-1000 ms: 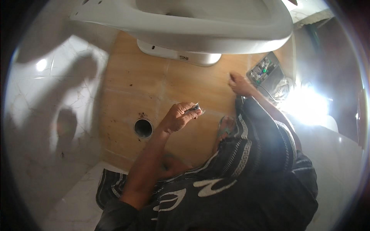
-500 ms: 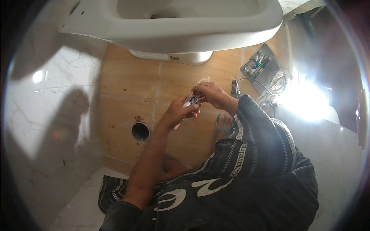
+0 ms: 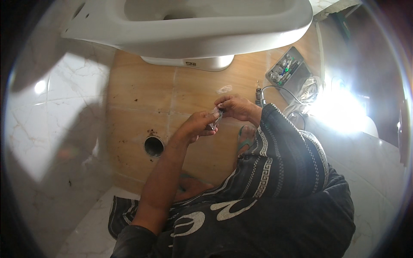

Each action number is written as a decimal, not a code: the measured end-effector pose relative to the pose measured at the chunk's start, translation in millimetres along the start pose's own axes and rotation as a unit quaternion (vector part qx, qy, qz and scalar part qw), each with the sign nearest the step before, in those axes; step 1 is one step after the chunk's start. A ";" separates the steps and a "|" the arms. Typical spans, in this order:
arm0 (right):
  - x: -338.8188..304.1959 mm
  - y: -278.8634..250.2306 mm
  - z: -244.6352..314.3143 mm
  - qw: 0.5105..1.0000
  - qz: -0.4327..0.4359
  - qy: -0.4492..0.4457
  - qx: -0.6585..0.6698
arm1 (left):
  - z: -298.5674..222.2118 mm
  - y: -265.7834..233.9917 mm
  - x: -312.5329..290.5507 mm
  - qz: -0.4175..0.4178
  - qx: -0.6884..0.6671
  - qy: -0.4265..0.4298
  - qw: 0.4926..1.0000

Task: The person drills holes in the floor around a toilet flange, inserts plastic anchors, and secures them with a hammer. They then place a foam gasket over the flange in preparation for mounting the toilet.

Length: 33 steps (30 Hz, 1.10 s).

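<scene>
In the middle of the view, over the tan floor, my two hands meet at a small clear plastic bag with small dark and shiny bits in it. My left hand is closed on the bag from below left. The fingers of my right hand pinch at its upper right end, where something small and dark shows; what exactly they grip is too small to name. Just beyond my right hand a crumpled scrap of clear plastic lies on the floor.
A white toilet bowl lies across the far side. A round drain hole opens left of my forearm. To the right are an open grey toolbox with small parts, a corded tool, a bundle of clear plastic and a glaring lamp.
My right hand has drawn slightly down from the plastic scrap, which now lies apart from it. The bag has turned in my left fingers, and the whole view has shifted slightly.
</scene>
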State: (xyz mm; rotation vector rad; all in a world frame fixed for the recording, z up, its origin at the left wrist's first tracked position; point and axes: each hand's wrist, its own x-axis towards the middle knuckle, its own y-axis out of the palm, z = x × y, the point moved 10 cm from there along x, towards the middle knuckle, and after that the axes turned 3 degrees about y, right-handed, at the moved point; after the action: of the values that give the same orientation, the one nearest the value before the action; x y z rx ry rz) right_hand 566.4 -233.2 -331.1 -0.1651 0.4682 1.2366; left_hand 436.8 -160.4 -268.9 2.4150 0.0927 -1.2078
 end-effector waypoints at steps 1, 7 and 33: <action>-2.1 -2.2 2.7 0.996 -0.023 0.065 0.052 | 6.9 -4.7 3.4 -0.007 -0.004 0.006 1.000; -29.5 -57.5 -3.5 0.967 -0.177 0.185 0.006 | 29.9 -0.7 27.3 -0.042 0.015 0.055 0.997; -47.2 -85.2 67.2 0.929 -0.299 -0.042 -0.213 | -1.9 -2.7 14.9 -0.246 0.227 0.320 0.886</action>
State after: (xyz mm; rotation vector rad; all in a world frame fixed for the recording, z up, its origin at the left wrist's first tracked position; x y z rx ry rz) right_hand 651.5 -277.5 -261.7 -0.5796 0.0500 0.7207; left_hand 446.8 -159.1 -280.4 3.2576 0.7334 -0.5763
